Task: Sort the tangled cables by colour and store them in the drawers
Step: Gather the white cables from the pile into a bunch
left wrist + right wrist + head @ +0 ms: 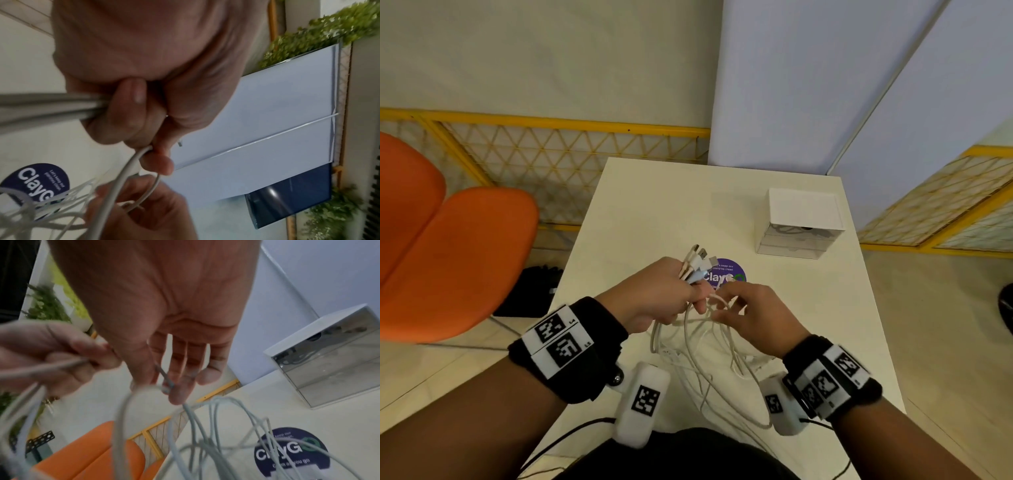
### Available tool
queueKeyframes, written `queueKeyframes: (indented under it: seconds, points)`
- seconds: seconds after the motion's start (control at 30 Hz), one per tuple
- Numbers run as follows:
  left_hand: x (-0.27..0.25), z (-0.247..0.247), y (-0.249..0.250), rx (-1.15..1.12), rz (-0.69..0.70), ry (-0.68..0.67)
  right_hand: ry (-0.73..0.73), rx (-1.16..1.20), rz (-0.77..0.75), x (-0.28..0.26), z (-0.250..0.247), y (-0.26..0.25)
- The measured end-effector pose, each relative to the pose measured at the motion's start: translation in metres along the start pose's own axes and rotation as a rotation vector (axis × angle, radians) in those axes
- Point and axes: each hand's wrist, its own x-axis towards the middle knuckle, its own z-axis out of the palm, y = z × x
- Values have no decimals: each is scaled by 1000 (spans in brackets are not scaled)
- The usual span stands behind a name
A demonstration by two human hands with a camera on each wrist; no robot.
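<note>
Cables (698,339) (white, tangled) hang at frame centre above the worktop (654,212); left hand (657,291) grips their plug ends, right hand (753,315) pinches one strand; drawers (799,222) upper right.

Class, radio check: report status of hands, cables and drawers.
Left hand grips white cables near plug ends. Right hand picks at loops. Tangle unsorted over table. Drawer unit shut; path clear.
</note>
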Motion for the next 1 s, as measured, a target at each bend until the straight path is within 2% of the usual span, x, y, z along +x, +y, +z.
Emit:
queueKeyframes:
  seconds: [0.1, 0.2, 0.3, 0.43, 0.57, 0.67, 0.73, 1.0]
  points:
    - [-12, -6, 10, -3, 40, -34, 59, -25, 6, 7, 14, 13]
    - [-31, -14, 23, 0, 57, -130, 110, -35, 51, 8, 22, 36]
    - [-46, -23, 33, 56, 85, -174, 77, 48, 147, 6, 23, 55]
    - [-51, -31, 33, 9, 76, -180, 55, 110, 164, 5, 21, 57]
    - [-48, -39, 30, -85, 42, -95, 132, 94, 157, 6, 22, 62]
    - [-43, -48, 23, -95, 31, 33, 239, -84, 28, 3, 18, 67]
    - [-39, -53, 15, -73, 18, 94, 310, -94, 17, 3, 12, 67]
    - [-21, -60, -8, -61, -43, 188, 442, 684, 348, -7, -33, 54]
